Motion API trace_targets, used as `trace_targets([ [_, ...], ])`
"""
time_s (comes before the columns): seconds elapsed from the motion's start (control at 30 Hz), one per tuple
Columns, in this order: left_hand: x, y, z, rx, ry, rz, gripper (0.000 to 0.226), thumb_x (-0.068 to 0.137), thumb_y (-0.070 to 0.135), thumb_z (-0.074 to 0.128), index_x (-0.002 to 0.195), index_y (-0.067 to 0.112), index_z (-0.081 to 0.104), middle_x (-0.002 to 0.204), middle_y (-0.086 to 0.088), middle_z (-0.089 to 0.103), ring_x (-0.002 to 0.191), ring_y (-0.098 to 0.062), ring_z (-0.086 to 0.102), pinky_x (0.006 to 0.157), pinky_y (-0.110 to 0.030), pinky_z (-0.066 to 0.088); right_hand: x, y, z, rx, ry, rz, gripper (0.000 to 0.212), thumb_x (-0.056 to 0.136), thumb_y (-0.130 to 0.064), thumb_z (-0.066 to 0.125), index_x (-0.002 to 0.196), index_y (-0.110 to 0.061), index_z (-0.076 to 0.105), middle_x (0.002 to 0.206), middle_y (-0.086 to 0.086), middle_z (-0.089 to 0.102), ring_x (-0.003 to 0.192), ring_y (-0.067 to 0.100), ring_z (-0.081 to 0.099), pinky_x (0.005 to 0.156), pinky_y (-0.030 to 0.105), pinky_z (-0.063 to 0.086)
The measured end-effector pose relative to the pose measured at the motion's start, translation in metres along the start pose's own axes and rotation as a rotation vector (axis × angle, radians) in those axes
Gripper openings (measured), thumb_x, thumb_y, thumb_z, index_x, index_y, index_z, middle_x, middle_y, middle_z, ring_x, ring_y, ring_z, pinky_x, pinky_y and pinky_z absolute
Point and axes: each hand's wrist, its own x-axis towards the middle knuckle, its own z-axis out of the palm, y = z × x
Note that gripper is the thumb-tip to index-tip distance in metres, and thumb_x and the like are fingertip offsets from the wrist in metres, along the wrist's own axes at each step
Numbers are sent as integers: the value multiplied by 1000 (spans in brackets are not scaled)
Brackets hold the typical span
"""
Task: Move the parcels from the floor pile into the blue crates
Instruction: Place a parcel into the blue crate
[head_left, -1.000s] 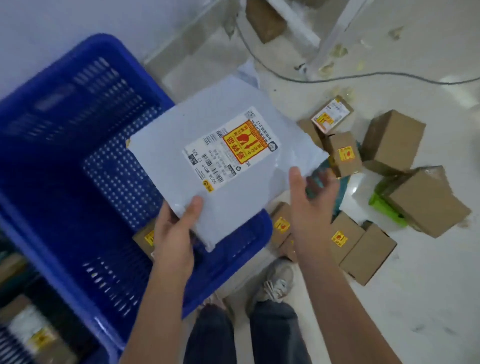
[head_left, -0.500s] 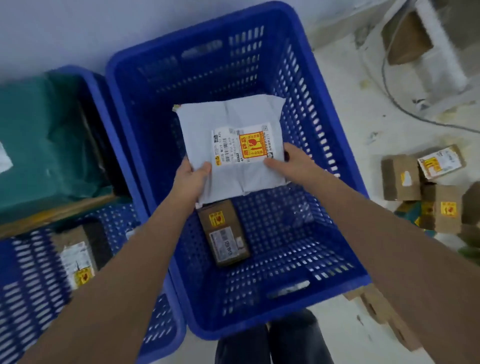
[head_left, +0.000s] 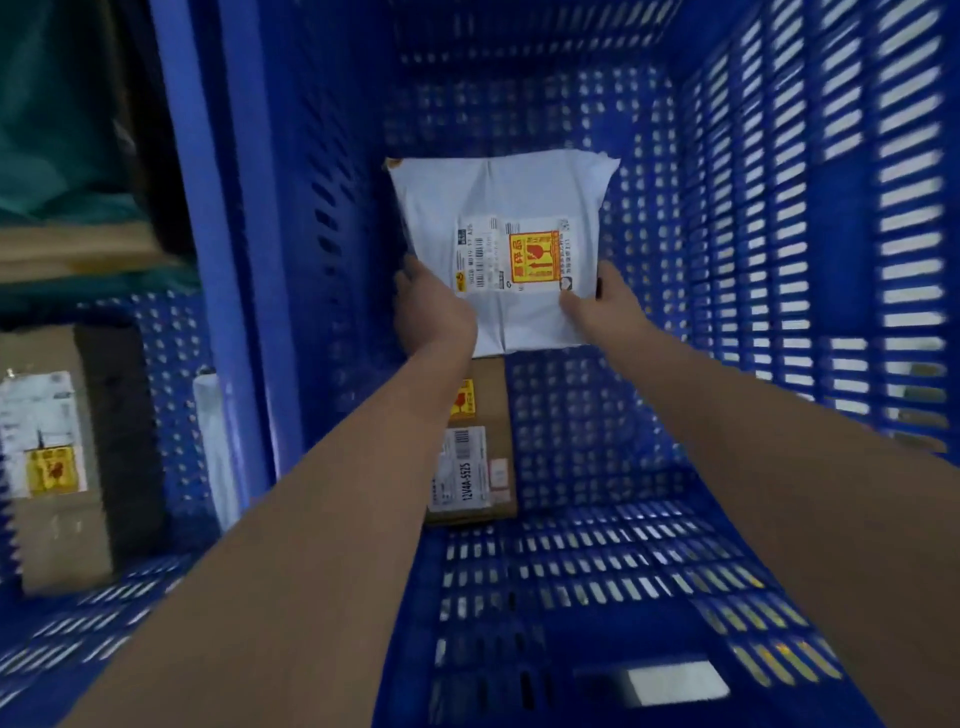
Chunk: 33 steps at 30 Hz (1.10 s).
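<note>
Both my arms reach deep into the blue crate (head_left: 779, 260). A flat white mailer parcel (head_left: 498, 208) with a white label and an orange sticker lies low near the crate's far wall. My left hand (head_left: 434, 312) grips its near left edge and my right hand (head_left: 605, 306) grips its near right corner. A brown cardboard box (head_left: 478, 452) with a shipping label and a yellow sticker lies on the crate floor just in front of the mailer, partly under my left forearm.
A second blue crate (head_left: 171, 395) stands to the left, holding a brown box (head_left: 57, 457) with a white label and a yellow sticker. A dark green parcel (head_left: 57, 114) sits behind it. The floor pile is out of view.
The mailer went from over the crate's rim down to near the crate bottom. Both hands followed it in, and my head leaned closer over the crate.
</note>
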Motion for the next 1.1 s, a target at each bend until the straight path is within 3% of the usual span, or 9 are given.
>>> trace_targets([
  [0.17,27,-13,16,36,7,19,63,91,4,47,147,6,19,146,-14,32,131,-32,38,103,-42,40,24,18,20,-24,-47,-7,53,93,-4,47,144,-14,33,139,8,49,126,23,48,103,31,40],
  [0.27,25,-13,27,67,-7,42,72,93,8,46,150,3,3,156,-16,13,142,-31,21,113,-39,27,35,25,33,-52,-99,-3,55,92,0,42,144,-15,33,137,9,50,123,24,49,99,28,41],
  [0.4,16,-29,48,311,47,204,71,95,7,42,149,-1,-4,159,-15,-8,147,-28,-3,118,-35,6,48,30,41,-218,-109,-26,59,88,-1,43,143,-19,35,141,10,41,126,31,45,107,43,39],
  [0.6,22,-44,39,341,-185,129,73,93,1,38,150,7,-6,158,-5,-19,147,-22,-3,118,-39,18,51,28,33,-716,-183,-4,68,93,-23,45,151,-30,10,152,8,26,139,34,25,113,50,26],
  [0.77,-2,-38,23,314,-217,71,58,94,9,39,148,4,17,158,-11,2,143,-28,17,115,-41,26,23,21,2,-602,-150,21,71,95,-32,44,152,-22,4,155,14,16,141,33,20,113,46,28],
  [0.9,-47,-33,3,364,-306,11,35,92,7,38,124,-1,46,139,-18,32,120,-33,43,99,-41,43,-24,13,-32,-293,-50,65,56,96,-29,47,144,-8,29,140,16,43,124,31,46,104,43,41],
  [0.97,-72,-27,-8,374,-329,29,30,90,7,39,114,-3,53,127,-20,44,108,-34,51,87,-38,48,-51,8,-47,-180,-27,105,50,96,-29,46,140,-8,34,125,13,54,109,27,55,91,36,48],
  [1.03,-95,-16,-19,317,-349,18,23,90,8,42,105,-1,56,109,-18,55,95,-33,57,71,-34,44,-78,0,-61,-77,-7,126,48,96,-27,46,140,-11,36,100,4,58,85,19,57,67,22,48],
  [1.1,-117,-2,-27,174,-400,-5,18,92,10,40,83,5,55,75,-10,54,65,-25,52,61,-32,35,-102,-8,-72,1,20,131,38,97,-25,45,132,-12,47,88,1,58,75,16,58,57,17,45],
])
